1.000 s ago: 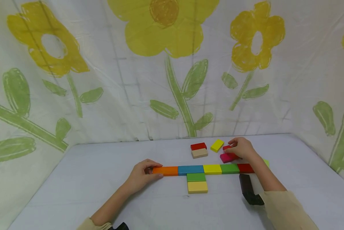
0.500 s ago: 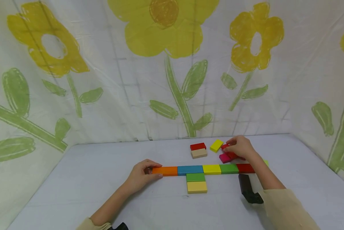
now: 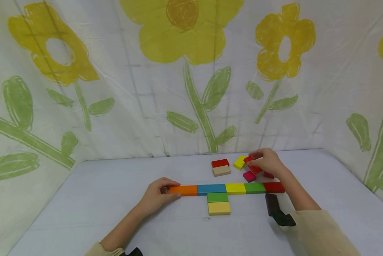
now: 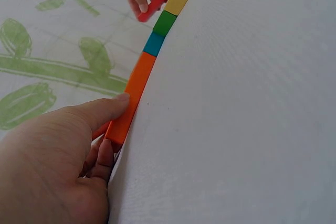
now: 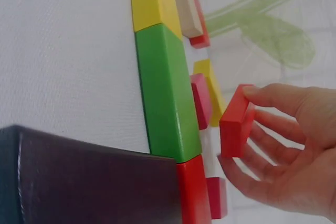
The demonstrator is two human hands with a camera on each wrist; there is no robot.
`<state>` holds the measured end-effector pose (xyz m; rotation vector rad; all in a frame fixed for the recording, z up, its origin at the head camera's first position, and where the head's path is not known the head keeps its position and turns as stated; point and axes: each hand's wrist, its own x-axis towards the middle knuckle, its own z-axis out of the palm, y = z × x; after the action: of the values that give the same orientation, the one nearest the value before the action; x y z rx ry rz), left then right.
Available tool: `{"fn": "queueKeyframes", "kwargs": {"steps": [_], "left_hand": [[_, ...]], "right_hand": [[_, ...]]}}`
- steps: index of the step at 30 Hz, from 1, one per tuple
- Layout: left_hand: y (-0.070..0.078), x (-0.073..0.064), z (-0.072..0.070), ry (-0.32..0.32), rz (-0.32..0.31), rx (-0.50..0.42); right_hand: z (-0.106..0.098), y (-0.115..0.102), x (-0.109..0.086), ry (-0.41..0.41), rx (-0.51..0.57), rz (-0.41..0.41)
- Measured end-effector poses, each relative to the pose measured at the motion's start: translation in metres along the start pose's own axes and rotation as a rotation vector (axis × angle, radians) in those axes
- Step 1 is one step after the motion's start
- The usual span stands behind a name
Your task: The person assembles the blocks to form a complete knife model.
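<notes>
In the head view, my left hand (image 3: 156, 195) grips the left end of an orange block (image 3: 188, 190), thumb in front and fingers behind. The orange block begins a straight row of blue (image 3: 211, 188), yellow, green (image 3: 255, 188) and dark red (image 3: 274, 187) blocks. Below the blue block lie a green block (image 3: 217, 197) and a pale yellow block (image 3: 219, 208). Behind the row's right end, my right hand (image 3: 268, 163) pinches a red block (image 5: 237, 124) between thumb and fingers. Fingers partly cover it in the head view; the right wrist view shows it tilted.
Two pink blocks (image 3: 249, 176) (image 3: 269, 175) lie near the right hand, with a yellow block (image 3: 239, 163) beside them. Further left, a beige block (image 3: 221, 171) touches a red block (image 3: 220, 163). A black device (image 3: 276, 209) hangs at the right wrist. A flower-printed curtain stands behind the table.
My right hand has shifted slightly back with the red block, tilting it and uncovering more of the pink blocks. The left hand and the row have stayed in place.
</notes>
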<state>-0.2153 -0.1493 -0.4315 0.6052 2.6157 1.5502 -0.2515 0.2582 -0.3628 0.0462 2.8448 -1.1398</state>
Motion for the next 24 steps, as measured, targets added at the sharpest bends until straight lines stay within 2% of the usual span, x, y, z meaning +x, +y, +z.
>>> {"fn": "queueKeyframes", "kwargs": {"steps": [9, 15, 20, 24], "left_hand": [[-0.001, -0.001, 0.0, 0.005, 0.013, 0.008], [-0.003, 0.0, 0.0, 0.0, 0.015, 0.011], [-0.002, 0.0, 0.0, 0.009, 0.029, 0.017], [-0.001, 0.0, 0.0, 0.011, 0.028, 0.02]], "right_hand": [[-0.002, -0.006, -0.008, -0.06, 0.067, -0.082], [-0.001, -0.012, -0.017, -0.099, 0.108, -0.109], [0.003, -0.012, -0.024, -0.103, 0.12, -0.15], [0.006, -0.01, -0.029, -0.089, 0.118, -0.213]]}}
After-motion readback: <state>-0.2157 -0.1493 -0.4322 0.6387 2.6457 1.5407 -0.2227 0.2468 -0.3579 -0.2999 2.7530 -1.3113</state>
